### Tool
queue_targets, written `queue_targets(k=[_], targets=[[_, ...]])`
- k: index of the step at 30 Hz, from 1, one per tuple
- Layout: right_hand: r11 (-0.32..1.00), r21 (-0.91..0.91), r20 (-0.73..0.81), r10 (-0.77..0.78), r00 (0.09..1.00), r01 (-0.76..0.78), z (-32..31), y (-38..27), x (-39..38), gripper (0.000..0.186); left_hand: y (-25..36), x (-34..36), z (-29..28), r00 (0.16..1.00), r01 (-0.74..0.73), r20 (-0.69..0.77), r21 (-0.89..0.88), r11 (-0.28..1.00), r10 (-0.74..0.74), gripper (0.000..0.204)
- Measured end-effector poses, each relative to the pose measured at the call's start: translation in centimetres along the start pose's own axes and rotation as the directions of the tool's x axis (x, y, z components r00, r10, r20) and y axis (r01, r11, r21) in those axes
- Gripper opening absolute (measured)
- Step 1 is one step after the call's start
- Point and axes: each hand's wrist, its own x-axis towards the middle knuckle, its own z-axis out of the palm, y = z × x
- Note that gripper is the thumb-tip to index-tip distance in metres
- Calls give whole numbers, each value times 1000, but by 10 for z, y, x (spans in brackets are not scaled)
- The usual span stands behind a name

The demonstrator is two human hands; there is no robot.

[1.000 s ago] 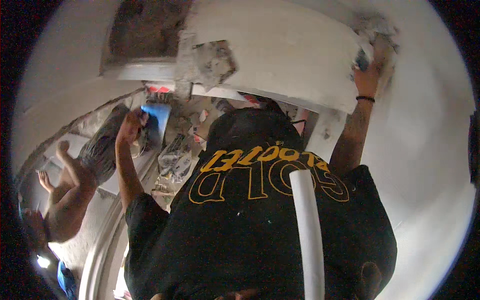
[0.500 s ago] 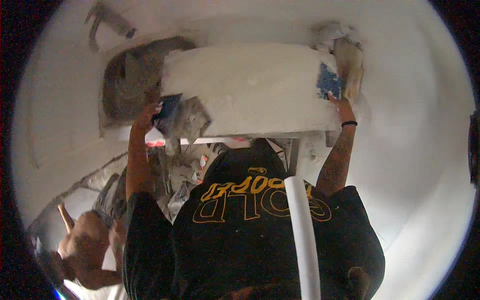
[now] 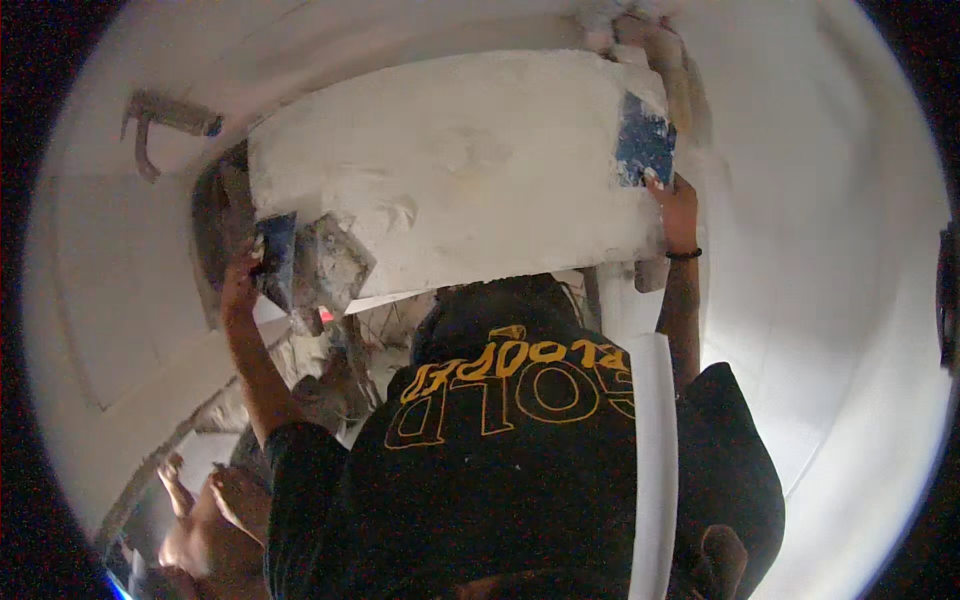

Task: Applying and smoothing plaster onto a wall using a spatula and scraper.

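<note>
Both my hands are raised to a white, plastered horizontal surface (image 3: 470, 200). At its left end, my left hand (image 3: 245, 268) is closed on a dark blue flat scraper (image 3: 281, 255), beside a grey, rough patch (image 3: 340, 262). At the right end, my right hand (image 3: 672, 208), with a black band at the wrist, grips another blue flat scraper (image 3: 643, 140) flecked with white and lying against the surface.
Another person (image 3: 215, 520) is at the lower left, partly hidden by my arm and shirt. A white wall (image 3: 820, 260) curves along the right. A grey fixture (image 3: 170, 115) sits at the upper left. Cluttered material shows below the white surface.
My left hand has risen from the lower opening to the surface's left end with its blue scraper. My right hand has moved down and left. The view has tilted upward, showing more wall.
</note>
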Motion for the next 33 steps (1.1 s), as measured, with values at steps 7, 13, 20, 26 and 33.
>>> queue_targets(k=[7, 13, 20, 26, 33], targets=[[924, 303, -27, 255, 966, -236, 13, 20, -64, 32, -18, 45, 2, 972, 221, 98, -700, 679, -215, 50], [914, 229, -134, 372, 919, -336, 8, 24, -89, 35, 8, 111, 2, 979, 184, 150, -392, 902, -134, 37], [943, 89, -264, 332, 906, -319, -5, 42, -98, 39, 90, 142, 19, 853, 519, 381, -567, 639, -356, 41], [972, 92, -234, 232, 944, -216, -11, 47, -81, 32, 44, 143, 45, 949, 84, 315, -211, 974, -14, 42], [982, 92, -69, 170, 983, -164, 3, 13, -42, 32, -18, 21, 21, 998, -3, -62, -96, 995, -3, 35]])
